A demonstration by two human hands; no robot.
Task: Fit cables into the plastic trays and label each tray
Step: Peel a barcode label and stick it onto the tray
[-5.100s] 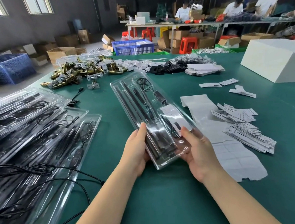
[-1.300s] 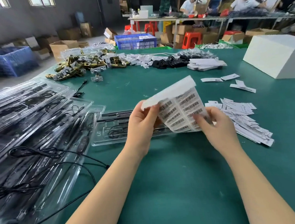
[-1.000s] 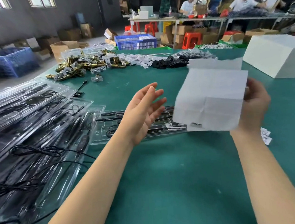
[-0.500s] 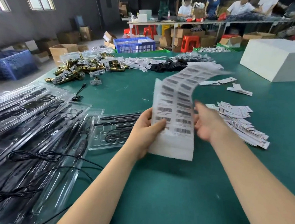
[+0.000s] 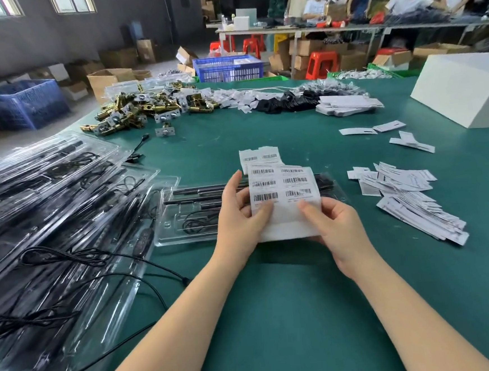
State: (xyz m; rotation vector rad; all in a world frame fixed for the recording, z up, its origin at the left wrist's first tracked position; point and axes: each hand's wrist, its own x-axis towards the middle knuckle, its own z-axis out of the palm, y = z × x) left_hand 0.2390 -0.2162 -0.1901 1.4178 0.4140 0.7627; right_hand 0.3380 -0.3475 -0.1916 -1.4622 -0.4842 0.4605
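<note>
I hold a white sheet of barcode labels upright over the table's middle. My left hand grips its left edge with the thumb on the front. My right hand pinches the lower right part of the sheet. Behind the sheet a clear plastic tray lies crosswise on the green table, with black rods and a coiled black cable in it. The sheet hides the tray's right half.
A spread stack of clear trays with black cables fills the left side, loose cables trailing over it. White paper slips lie at the right. A white box stands far right. Brass hardware and black parts lie at the back.
The label sheet was flipped and flapping half a second ago; now it is steady, lower and closer, held by both hands. The tray lies flat where it was set down earlier.
</note>
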